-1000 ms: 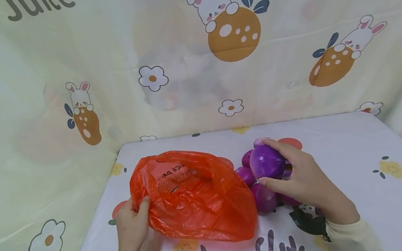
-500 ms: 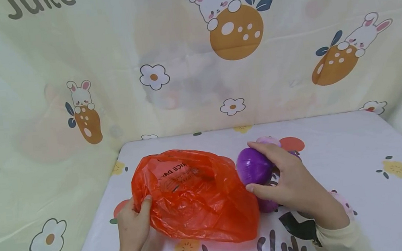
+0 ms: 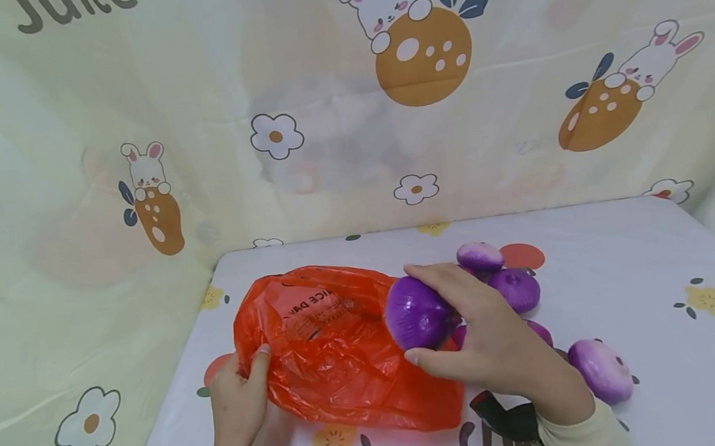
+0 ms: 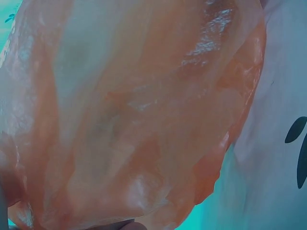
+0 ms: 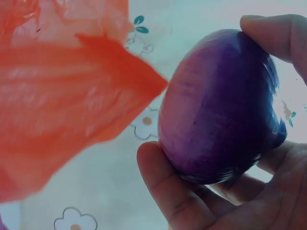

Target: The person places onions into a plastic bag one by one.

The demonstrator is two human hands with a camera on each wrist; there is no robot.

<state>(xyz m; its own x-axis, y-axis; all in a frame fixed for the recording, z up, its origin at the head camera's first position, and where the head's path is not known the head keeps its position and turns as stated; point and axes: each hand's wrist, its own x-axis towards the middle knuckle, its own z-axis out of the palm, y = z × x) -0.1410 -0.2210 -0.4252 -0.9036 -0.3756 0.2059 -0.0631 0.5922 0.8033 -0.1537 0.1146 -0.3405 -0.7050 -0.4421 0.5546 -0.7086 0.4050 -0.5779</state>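
A white patterned table [image 3: 625, 254] is filling the lower half of the head view. At lower centre an orange plastic bag [image 3: 338, 354] is lying crumpled, the left hand [image 3: 239, 403] pinching its left edge. Just right, the right hand [image 3: 491, 339] is gripping a purple onion [image 3: 414, 314] between thumb below and fingers curled above, over the bag's right edge. Four more onions [image 3: 515, 289] are resting at right.

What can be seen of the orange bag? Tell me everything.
The orange bag is thin, glossy, translucent plastic, crumpled and lying on its side on the table, left of the loose purple onions. Dark print shows reversed near its top. Its mouth faces right, partly open. The left hand pinches its left edge; the right hand holds an onion at the mouth.
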